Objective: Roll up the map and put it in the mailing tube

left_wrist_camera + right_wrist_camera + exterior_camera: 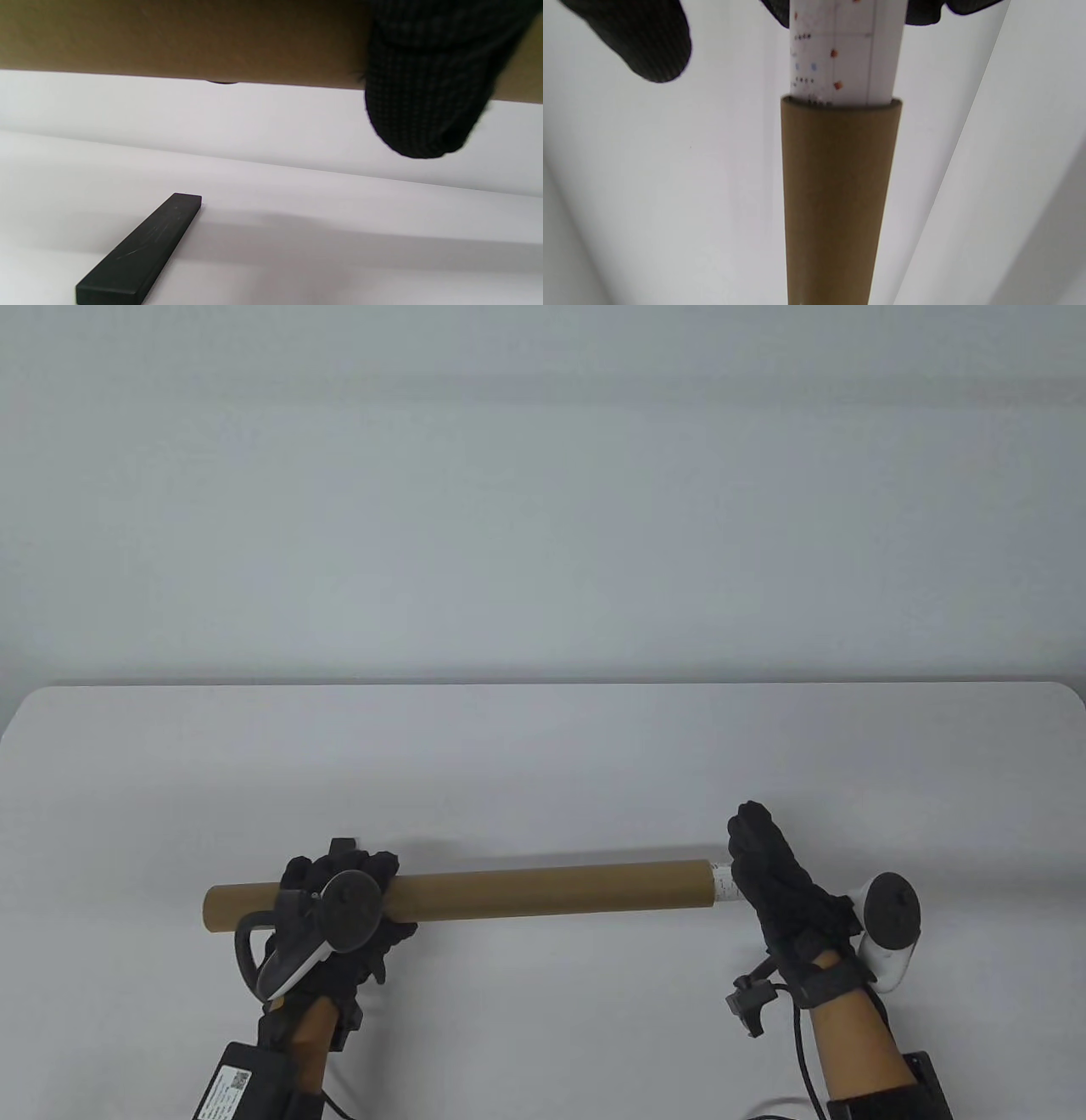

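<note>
Table (pixel 543 763) – white, rounded corners, bore everything; its near edge was cut off by the frame.

Mailing tube (pixel 509 891) – brown cardboard, held level just above the tabletop from 9 to 3 o'clock, low in the table view. Probably kept horizontal so the roll could slide in along its axis.

Left hand (pixel 339 916) wrapped around the tube near its 9 o'clock end, gripping it – a steadying hold, I judged. The tracker hid most of the fingers; the left wrist view gave only one fingertip (pixel 424 97) against the cardboard.

Right hand (pixel 776 874) sat at the tube's 3 o'clock mouth, over the end of the rolled map (pixel 842 59). Whether it pinched or merely pushed, I could not tell – the contact lay above the right wrist view's top edge.

Map: white, printed with small marks, mostly inside; a short stub stuck out of the mouth. Print too blurred to read.

A black bar (pixel 140 254) lay on the table in the left wrist view; purpose unclear, one end cropped
</note>
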`<move>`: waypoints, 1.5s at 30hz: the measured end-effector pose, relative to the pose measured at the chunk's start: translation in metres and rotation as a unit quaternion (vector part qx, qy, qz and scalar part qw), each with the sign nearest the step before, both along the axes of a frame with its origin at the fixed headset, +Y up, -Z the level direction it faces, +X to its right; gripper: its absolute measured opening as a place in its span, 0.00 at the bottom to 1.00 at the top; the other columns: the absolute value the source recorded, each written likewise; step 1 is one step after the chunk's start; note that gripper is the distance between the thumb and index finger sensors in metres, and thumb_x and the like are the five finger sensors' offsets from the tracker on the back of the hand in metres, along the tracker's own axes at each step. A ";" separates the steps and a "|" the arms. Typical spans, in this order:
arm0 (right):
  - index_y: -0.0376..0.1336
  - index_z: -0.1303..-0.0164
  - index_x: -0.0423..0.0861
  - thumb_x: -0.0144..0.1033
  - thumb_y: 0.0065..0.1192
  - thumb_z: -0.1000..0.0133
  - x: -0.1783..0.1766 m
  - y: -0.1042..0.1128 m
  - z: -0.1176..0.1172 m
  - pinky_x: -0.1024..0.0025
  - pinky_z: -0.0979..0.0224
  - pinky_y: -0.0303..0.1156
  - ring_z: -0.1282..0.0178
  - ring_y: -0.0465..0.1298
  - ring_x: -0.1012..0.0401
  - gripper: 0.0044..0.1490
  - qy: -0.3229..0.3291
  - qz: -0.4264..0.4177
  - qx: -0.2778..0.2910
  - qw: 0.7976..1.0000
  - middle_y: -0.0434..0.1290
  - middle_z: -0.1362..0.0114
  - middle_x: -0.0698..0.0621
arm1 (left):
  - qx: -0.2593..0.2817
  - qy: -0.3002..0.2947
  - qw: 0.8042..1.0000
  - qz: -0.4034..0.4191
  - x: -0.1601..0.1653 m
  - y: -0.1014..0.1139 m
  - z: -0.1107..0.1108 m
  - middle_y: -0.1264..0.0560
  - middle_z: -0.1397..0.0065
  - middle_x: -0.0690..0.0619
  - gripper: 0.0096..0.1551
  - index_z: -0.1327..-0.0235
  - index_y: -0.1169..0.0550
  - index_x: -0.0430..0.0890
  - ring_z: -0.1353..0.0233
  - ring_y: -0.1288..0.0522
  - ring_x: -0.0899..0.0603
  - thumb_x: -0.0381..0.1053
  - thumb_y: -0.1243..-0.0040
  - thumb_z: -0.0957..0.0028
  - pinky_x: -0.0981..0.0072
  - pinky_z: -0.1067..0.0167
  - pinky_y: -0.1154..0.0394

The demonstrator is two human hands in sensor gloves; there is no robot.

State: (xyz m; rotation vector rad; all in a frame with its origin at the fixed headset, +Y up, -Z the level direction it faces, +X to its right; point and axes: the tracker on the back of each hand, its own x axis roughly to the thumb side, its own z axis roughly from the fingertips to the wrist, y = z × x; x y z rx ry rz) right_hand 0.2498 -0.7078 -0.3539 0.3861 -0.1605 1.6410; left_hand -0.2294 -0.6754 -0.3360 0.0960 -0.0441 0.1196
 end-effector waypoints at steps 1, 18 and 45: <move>0.44 0.14 0.33 0.63 0.60 0.37 -0.004 0.000 0.000 0.28 0.32 0.53 0.22 0.50 0.25 0.59 0.007 0.005 0.002 1.000 0.47 0.18 0.26 | 0.002 0.000 1.000 -0.001 0.003 0.001 0.001 0.27 0.29 0.60 0.46 0.36 0.28 0.68 0.27 0.25 0.47 0.72 0.19 0.70 0.44 0.20 0.42; 0.48 0.15 0.33 0.47 0.70 0.40 0.032 0.043 -0.009 0.33 0.31 0.61 0.24 0.61 0.29 0.54 -0.108 0.254 -0.079 0.958 0.53 0.18 0.29 | -0.027 0.008 1.000 0.003 0.001 -0.008 -0.005 0.26 0.30 0.60 0.45 0.37 0.27 0.68 0.27 0.25 0.47 0.72 0.18 0.70 0.45 0.20 0.41; 0.64 0.23 0.36 0.32 0.78 0.46 0.098 -0.051 -0.019 0.41 0.34 0.71 0.32 0.71 0.36 0.41 -0.168 0.612 -0.256 0.730 0.64 0.23 0.33 | -0.046 0.005 0.999 -0.013 0.003 -0.011 -0.006 0.26 0.30 0.60 0.46 0.36 0.27 0.68 0.27 0.25 0.47 0.72 0.18 0.70 0.45 0.20 0.42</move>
